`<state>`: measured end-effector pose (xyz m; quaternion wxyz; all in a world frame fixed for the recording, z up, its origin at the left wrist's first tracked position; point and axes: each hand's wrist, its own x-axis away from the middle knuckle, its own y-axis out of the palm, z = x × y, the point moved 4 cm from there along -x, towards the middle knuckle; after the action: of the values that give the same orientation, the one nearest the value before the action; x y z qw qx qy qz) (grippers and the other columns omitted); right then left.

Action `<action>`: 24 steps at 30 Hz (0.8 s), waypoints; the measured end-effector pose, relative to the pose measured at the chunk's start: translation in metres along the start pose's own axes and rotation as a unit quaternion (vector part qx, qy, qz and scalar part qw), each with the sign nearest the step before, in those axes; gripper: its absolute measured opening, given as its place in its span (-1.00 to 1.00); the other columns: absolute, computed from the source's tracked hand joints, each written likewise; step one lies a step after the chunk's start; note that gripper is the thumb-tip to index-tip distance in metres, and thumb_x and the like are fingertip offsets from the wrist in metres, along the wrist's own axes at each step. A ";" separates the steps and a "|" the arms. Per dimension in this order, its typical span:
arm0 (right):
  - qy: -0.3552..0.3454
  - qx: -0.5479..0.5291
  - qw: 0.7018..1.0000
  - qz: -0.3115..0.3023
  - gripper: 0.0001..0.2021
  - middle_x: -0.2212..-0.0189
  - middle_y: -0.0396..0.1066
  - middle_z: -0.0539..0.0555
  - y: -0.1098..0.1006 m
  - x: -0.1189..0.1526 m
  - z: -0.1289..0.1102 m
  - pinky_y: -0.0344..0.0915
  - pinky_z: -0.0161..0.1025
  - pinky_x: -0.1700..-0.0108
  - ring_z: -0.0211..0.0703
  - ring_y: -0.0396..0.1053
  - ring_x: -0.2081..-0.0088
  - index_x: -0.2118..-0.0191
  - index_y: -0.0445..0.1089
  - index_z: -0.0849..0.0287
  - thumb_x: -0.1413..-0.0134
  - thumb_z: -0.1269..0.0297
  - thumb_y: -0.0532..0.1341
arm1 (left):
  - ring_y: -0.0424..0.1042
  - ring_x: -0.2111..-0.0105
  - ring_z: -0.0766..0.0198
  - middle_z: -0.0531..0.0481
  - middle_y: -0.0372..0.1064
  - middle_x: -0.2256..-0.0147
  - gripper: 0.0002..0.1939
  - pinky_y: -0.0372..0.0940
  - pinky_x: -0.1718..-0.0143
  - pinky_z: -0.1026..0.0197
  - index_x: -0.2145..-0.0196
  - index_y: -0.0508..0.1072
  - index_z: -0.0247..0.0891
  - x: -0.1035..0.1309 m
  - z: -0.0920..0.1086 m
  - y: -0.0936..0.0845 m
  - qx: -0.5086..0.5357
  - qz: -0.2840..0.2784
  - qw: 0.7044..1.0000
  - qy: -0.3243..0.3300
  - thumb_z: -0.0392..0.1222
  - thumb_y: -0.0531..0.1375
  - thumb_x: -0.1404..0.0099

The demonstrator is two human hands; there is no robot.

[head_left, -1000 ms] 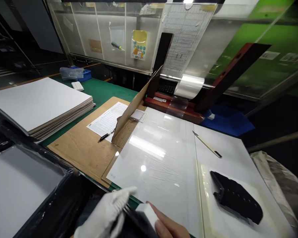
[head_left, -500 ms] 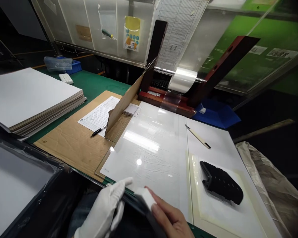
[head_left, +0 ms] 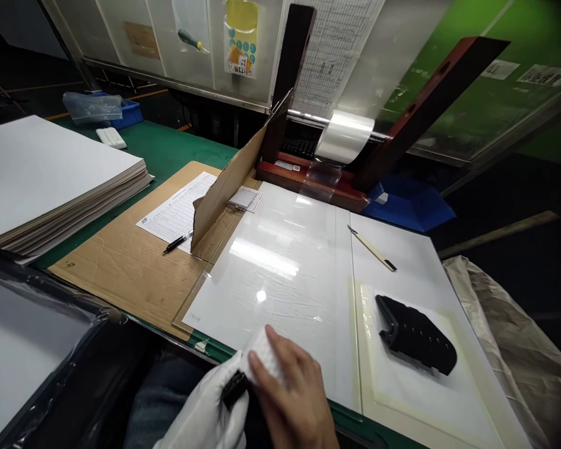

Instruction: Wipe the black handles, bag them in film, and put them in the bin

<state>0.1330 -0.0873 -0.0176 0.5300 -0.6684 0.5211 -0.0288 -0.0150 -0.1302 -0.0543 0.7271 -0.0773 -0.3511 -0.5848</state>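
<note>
Low at the front edge of the table, my left hand (head_left: pixel 210 408), in a white glove, is closed on a black part (head_left: pixel 235 388); only its end shows past the fingers. Bare, my right hand (head_left: pixel 297 386) presses a folded white cloth (head_left: pixel 265 350) between thumb and fingers, right beside the gloved fingertips. The cloth hides where it meets the part. On the right, a similar-looking black plastic piece (head_left: pixel 418 337) with a row of small slots rests on a white pad (head_left: pixel 397 396). A knife with a slim cream handle (head_left: pixel 373 249) lies above it.
Clear film on a roll (head_left: pixel 348 137) hangs in a dark red stand (head_left: pixel 327 181) behind the glossy white work surface (head_left: pixel 280 293). To the left are a cardboard divider (head_left: pixel 229 181), a printed form (head_left: pixel 177 209), a pen (head_left: pixel 177 242) and stacked white sheets (head_left: pixel 60 168).
The black part has turned end-on in the gloved hand. My right hand has come left and up with the white cloth, closer to my left hand. The view has shifted slightly.
</note>
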 end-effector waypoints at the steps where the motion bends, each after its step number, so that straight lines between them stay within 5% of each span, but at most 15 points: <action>1: 0.007 0.015 1.000 -0.013 -0.47 -0.27 0.27 0.21 0.000 0.000 0.002 0.45 0.03 0.02 0.08 0.29 -0.19 -0.26 0.31 0.01 -0.22 0.54 0.15 | 0.48 0.25 0.22 -0.10 0.46 0.11 -0.75 0.49 0.29 0.14 0.05 0.47 -0.23 0.000 0.000 -0.001 -0.006 0.001 1.000 0.011 -0.05 0.19 -0.43; 6: -0.044 0.060 0.996 -0.039 -0.50 -0.27 0.26 0.22 0.004 0.002 -0.002 0.45 -0.01 0.11 0.09 0.32 -0.13 -0.22 0.35 0.02 -0.20 0.53 0.16 | 0.49 0.23 0.20 -0.10 0.46 0.10 -0.74 0.49 0.26 0.11 0.02 0.45 -0.26 0.004 0.003 -0.005 -0.039 0.003 0.998 0.050 -0.08 0.21 -0.43; 10: 0.044 0.034 0.997 -0.050 -0.49 -0.28 0.25 0.20 0.001 0.000 0.005 0.45 -0.01 0.04 0.05 0.28 -0.16 -0.26 0.29 0.07 -0.23 0.53 0.15 | 0.51 0.24 0.21 -0.12 0.48 0.11 -0.70 0.51 0.25 0.09 0.03 0.47 -0.26 0.002 0.004 -0.004 -0.071 -0.003 0.994 0.079 0.00 0.19 -0.43; 14: -0.004 0.001 0.999 -0.051 -0.51 -0.30 0.23 0.18 -0.002 -0.001 0.000 0.45 0.03 0.05 0.08 0.27 -0.14 -0.23 0.32 0.06 -0.21 0.53 0.15 | 0.55 0.20 0.10 -0.14 0.57 0.27 -0.60 0.53 0.31 0.20 0.20 0.58 -0.27 -0.001 0.005 -0.008 -0.097 -0.001 0.990 0.104 0.13 0.35 -0.20; 17: 0.051 -0.005 0.997 -0.059 -0.49 -0.27 0.27 0.17 -0.004 -0.001 0.004 0.48 -0.01 0.06 0.03 0.29 -0.12 -0.28 0.25 0.07 -0.24 0.50 0.15 | 0.50 0.02 -0.05 -0.17 0.59 0.23 -0.57 0.53 0.25 0.23 0.18 0.62 -0.22 0.000 0.004 -0.015 -0.114 0.006 0.986 0.119 0.09 0.43 -0.07; 21: 0.000 -0.025 0.997 -0.078 -0.53 -0.30 0.23 0.16 -0.007 -0.001 0.000 0.47 0.02 0.03 0.06 0.28 -0.12 -0.22 0.33 0.07 -0.22 0.50 0.17 | 0.46 -0.05 -0.05 -0.18 0.54 0.05 -0.59 0.51 0.06 0.02 0.09 0.58 -0.23 0.001 -0.004 -0.020 -0.135 0.001 0.983 0.122 0.04 0.39 -0.18; 24: 0.052 -0.034 0.995 -0.079 -0.50 -0.29 0.25 0.15 -0.009 -0.002 0.005 0.49 0.00 0.03 0.01 0.31 -0.10 -0.27 0.27 0.06 -0.25 0.48 0.15 | 0.48 0.01 0.05 -0.17 0.47 -0.04 -0.64 0.48 0.05 -0.07 0.00 0.50 -0.25 -0.001 -0.010 -0.019 -0.144 -0.008 0.982 0.120 0.01 0.27 -0.36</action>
<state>0.1414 -0.0835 -0.0124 0.4750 -0.7232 0.4937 -0.0874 -0.0282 -0.1407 -0.0684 0.7405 -0.1072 -0.1738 -0.6403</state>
